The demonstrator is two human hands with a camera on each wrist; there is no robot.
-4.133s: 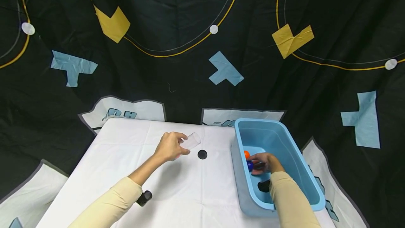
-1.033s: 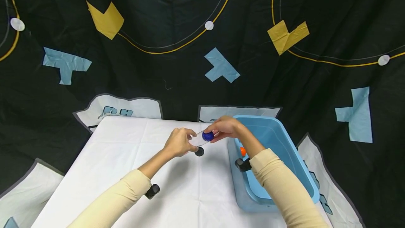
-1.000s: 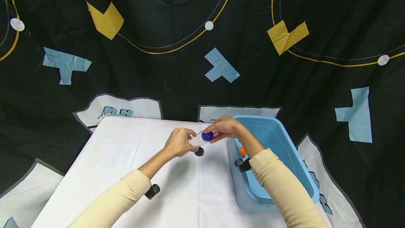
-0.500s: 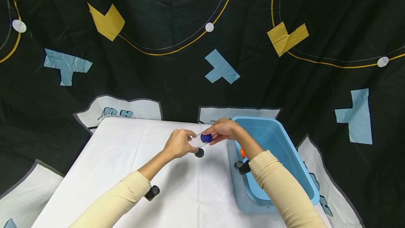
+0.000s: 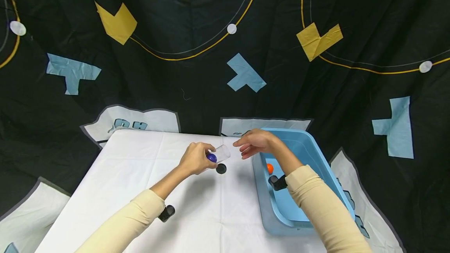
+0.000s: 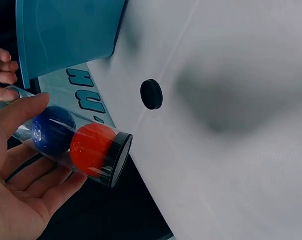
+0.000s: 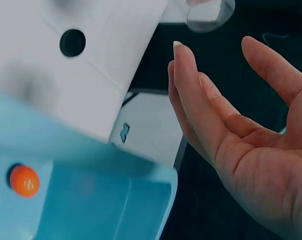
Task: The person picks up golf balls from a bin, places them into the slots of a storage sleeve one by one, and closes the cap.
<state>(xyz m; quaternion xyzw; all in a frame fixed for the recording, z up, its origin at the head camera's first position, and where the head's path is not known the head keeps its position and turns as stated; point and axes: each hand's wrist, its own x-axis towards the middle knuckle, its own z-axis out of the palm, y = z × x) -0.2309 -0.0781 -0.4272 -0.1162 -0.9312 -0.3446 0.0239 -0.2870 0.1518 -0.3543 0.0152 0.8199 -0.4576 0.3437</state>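
Note:
My left hand grips a clear plastic tube, held tilted above the table. Inside it, the left wrist view shows a blue ball beside a red-orange ball, which lies against the black cap on the tube's lower end. The tube's other end points toward my right hand. That hand is apart from the tube, its fingers spread and holding nothing, near the bin's far left corner. A loose black cap lies on the white table below the tube.
A light blue bin stands at the table's right side, with an orange ball on its floor. The white cloth-covered table ends at a black curtain behind.
The right hand took the blue ball from the bin to the tube's open end and let go. The ball has slid down the tube, and the right hand has drawn back to the right.

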